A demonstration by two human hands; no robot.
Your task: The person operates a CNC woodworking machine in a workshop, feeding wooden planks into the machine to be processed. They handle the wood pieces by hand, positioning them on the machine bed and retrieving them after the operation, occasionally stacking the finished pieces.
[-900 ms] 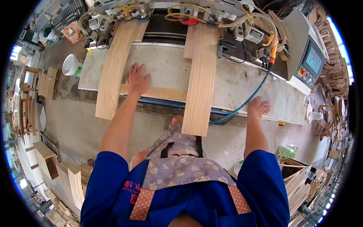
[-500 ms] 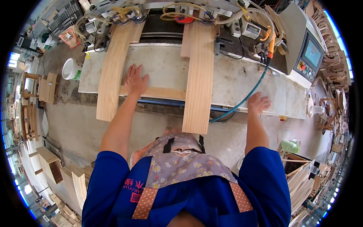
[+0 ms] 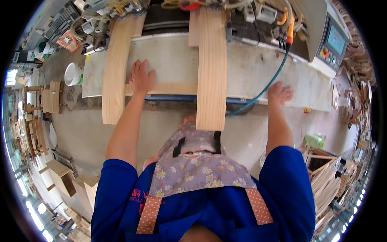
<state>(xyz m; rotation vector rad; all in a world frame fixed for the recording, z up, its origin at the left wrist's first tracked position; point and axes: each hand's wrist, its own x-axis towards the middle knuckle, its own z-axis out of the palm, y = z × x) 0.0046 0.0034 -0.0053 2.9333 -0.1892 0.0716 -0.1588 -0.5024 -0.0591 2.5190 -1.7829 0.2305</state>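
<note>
My left hand (image 3: 142, 77) lies on the pale machine table (image 3: 165, 54), fingers apart, close to the right edge of a long wooden board (image 3: 114, 76). Below its wrist, a narrow wooden strip (image 3: 173, 88) runs along the table's front edge. A second long board (image 3: 212, 72) stands out past that edge between my hands, with a shorter wooden piece (image 3: 194, 30) beside its far end. My right hand (image 3: 279, 94) is at the front edge farther right, beside a teal hose (image 3: 266, 92). Its fingers are spread and hold nothing; contact with the table cannot be made out.
Across the far side runs a machine with tubes and a red round part (image 3: 189, 5). A control panel (image 3: 333, 40) stands at the far right. A white bucket (image 3: 73, 74) is on the floor at left. Stacked wood (image 3: 328, 189) lies at lower right.
The table, boards and machine sit higher in the picture as the view has shifted. Both hands stay at about the same places along the table, fingers still apart.
</note>
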